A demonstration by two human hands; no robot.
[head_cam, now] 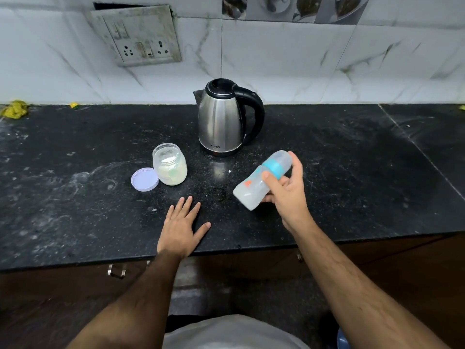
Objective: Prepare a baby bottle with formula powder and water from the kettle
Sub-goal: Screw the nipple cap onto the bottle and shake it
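My right hand (285,190) grips a baby bottle (251,187) with a blue collar and clear cap, holding it tilted above the counter, its base low at the left and its cap pointing up to the right. The bottle looks milky inside. My left hand (181,224) rests flat on the black counter (75,197) with fingers spread. A steel kettle (221,119) with a black handle and closed lid stands at the back. An open plastic jar of white formula powder (171,165) sits left of the kettle, its pale lid (144,179) lying beside it.
A socket panel (141,36) hangs on the tiled wall behind. Yellow scraps (15,109) lie at the far left of the counter. Cabinet handles (117,270) show below the counter's front edge. A seam (415,147) splits the counter at the right.
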